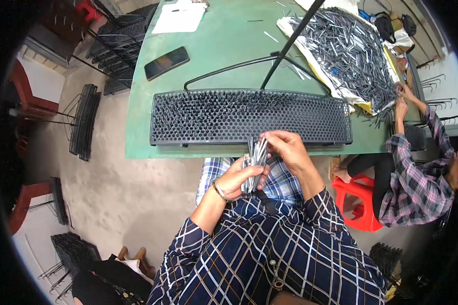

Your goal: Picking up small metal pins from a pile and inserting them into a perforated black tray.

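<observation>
My left hand (pixel 236 178), with a beaded bracelet at its wrist, is wrapped round a bundle of thin grey and silvery strips (pixel 257 157). The strips stand roughly upright in front of my lap. My right hand (pixel 289 150) is closed at the bundle's upper end, thumb and fingertips pinching strip tips; how many it grips I cannot tell. Just beyond both hands, a long black perforated rack (pixel 305 119) lies along the table's near edge. Small dark pieces stick up from many holes, most densely at its left. A black wire frame with a long rod rises from its far side.
On the green table (pixel 229 43) are a phone (pixel 166 63), white papers (pixel 179 18) and, at the right, a large heap of strips (pixel 348 53) on sacking. Beside the heap works another person (pixel 417 178) near a red stool (pixel 356 203). More black racks (pixel 84 122) stand left.
</observation>
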Demonstrator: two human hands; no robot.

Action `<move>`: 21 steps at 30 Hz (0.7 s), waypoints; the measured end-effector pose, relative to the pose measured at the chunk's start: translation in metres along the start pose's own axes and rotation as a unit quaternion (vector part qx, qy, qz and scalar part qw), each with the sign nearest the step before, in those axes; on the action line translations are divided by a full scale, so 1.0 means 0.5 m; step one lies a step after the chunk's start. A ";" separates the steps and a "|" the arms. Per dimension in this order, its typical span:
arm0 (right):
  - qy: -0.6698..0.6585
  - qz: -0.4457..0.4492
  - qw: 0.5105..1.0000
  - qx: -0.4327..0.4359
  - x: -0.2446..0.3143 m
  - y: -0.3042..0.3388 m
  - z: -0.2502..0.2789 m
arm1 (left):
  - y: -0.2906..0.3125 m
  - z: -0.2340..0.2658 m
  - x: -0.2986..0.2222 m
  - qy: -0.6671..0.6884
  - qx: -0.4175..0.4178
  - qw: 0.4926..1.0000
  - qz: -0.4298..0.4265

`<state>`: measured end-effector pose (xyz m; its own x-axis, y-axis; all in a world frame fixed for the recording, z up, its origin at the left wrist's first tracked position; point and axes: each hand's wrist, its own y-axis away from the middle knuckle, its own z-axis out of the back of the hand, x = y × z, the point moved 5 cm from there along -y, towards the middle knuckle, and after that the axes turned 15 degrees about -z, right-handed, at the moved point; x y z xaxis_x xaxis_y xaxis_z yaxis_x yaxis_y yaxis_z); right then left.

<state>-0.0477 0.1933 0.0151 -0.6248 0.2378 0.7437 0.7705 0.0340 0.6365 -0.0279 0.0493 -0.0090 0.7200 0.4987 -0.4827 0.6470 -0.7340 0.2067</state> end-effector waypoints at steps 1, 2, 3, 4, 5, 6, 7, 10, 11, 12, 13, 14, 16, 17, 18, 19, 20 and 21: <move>-0.006 0.002 1.000 -0.016 -0.001 -0.004 -0.009 | 0.006 0.012 -0.004 -0.007 -0.001 1.000 -0.014; -0.002 0.001 1.000 -0.018 0.001 -0.006 -0.017 | 0.008 0.021 -0.007 -0.013 0.001 1.000 -0.025; 0.026 0.014 0.999 -0.045 0.005 -0.007 -0.020 | 0.010 0.027 -0.010 -0.007 -0.010 0.999 -0.034; 0.055 0.027 0.996 -0.072 0.009 -0.008 -0.021 | 0.011 0.030 -0.013 -0.004 -0.008 0.999 -0.036; 0.049 0.051 0.995 -0.072 0.010 -0.011 -0.022 | 0.013 0.036 -0.018 -0.029 -0.018 0.998 -0.044; 0.053 0.051 0.995 -0.073 0.009 -0.015 -0.024 | 0.014 0.040 -0.023 -0.055 -0.028 0.997 -0.053; 0.082 0.077 0.990 -0.090 0.013 -0.015 -0.026 | 0.012 0.049 -0.020 -0.058 -0.025 0.996 -0.059; 0.126 0.126 0.976 -0.122 0.027 -0.016 -0.031 | 0.020 0.051 -0.029 -0.055 -0.051 0.996 -0.052; 0.136 0.147 0.970 -0.138 0.039 -0.013 -0.034 | 0.021 0.061 -0.026 -0.048 -0.048 0.996 -0.051; 0.146 0.167 0.963 -0.154 0.052 -0.010 -0.037 | 0.023 0.066 -0.025 -0.048 -0.047 0.996 -0.055; 0.130 0.198 0.959 -0.158 0.068 -0.013 -0.040 | 0.025 0.071 -0.025 -0.049 -0.051 0.996 -0.058; 0.136 0.228 0.949 -0.173 0.087 -0.008 -0.046 | 0.027 0.072 -0.026 -0.049 -0.054 0.996 -0.059; 0.165 0.301 0.920 -0.186 0.117 -0.012 -0.060 | 0.027 0.074 -0.028 -0.037 -0.051 0.996 -0.057; 0.202 0.319 0.906 -0.190 0.127 -0.016 -0.067 | 0.025 0.072 -0.030 -0.025 -0.048 0.997 -0.054; 0.237 0.337 0.890 -0.194 0.135 -0.022 -0.076 | 0.025 0.071 -0.032 -0.025 -0.047 0.997 -0.056; 0.238 0.361 0.885 -0.176 0.136 -0.035 -0.082 | 0.027 0.071 -0.033 -0.030 -0.051 0.997 -0.056; 0.261 0.373 0.870 -0.187 0.141 -0.035 -0.095 | 0.030 0.071 -0.033 -0.034 -0.056 0.996 -0.058; 0.269 0.381 0.865 -0.186 0.143 -0.040 -0.104 | 0.032 0.074 -0.034 -0.034 -0.052 0.996 -0.060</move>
<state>-0.1144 0.1589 0.0663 0.0015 -0.4367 0.8996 0.9531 -0.2717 -0.1335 -0.0389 0.0120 -0.0289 0.6193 0.5448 -0.5654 0.7526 -0.6172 0.2296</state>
